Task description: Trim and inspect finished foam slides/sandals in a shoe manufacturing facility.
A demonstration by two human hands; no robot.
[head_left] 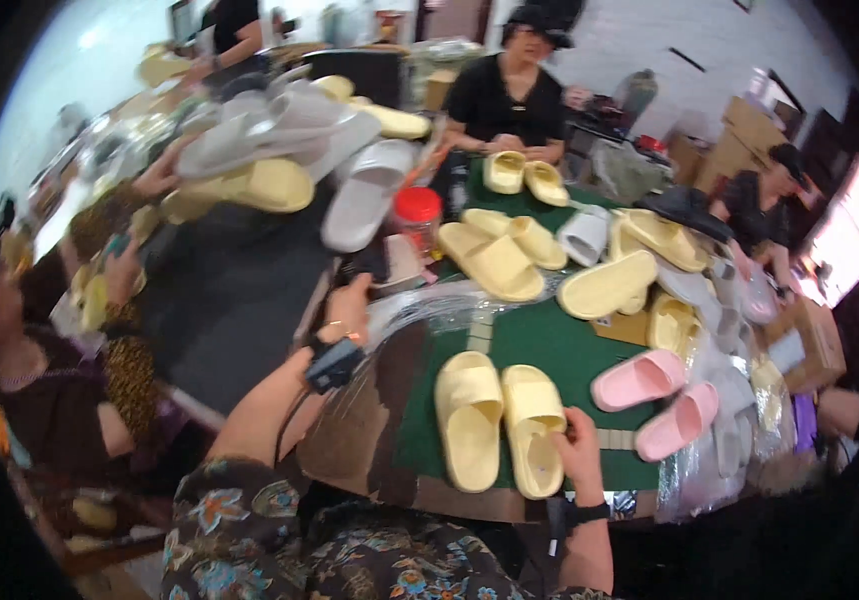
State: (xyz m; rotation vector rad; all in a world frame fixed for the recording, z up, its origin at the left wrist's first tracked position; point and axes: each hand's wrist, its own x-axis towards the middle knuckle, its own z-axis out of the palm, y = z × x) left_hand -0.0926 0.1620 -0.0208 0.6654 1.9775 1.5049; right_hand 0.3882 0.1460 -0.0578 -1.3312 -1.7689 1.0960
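Before me a pair of pale yellow slides stands on the green mat (449, 440), toes away from me: a left yellow slide (469, 420) and a right yellow slide (531, 425). My right hand (579, 455) has its fingers curled at the strap edge of the right slide. My left hand (349, 308) reaches away to the left, beside a dark object (361, 264) near a red-lidded jar (417, 210); its fingertips are blurred against the dark. To the right lie two pink slides, a farther pink slide (637, 380) and a nearer pink slide (677, 422).
Several yellow slides (494, 262) and a grey slide (583, 235) crowd the far table. Left is a black surface (229, 290) with heaped grey slides (269, 130). Clear plastic wrap (429, 305) crosses the table. A cardboard box (804, 345) stands right; other people sit around.
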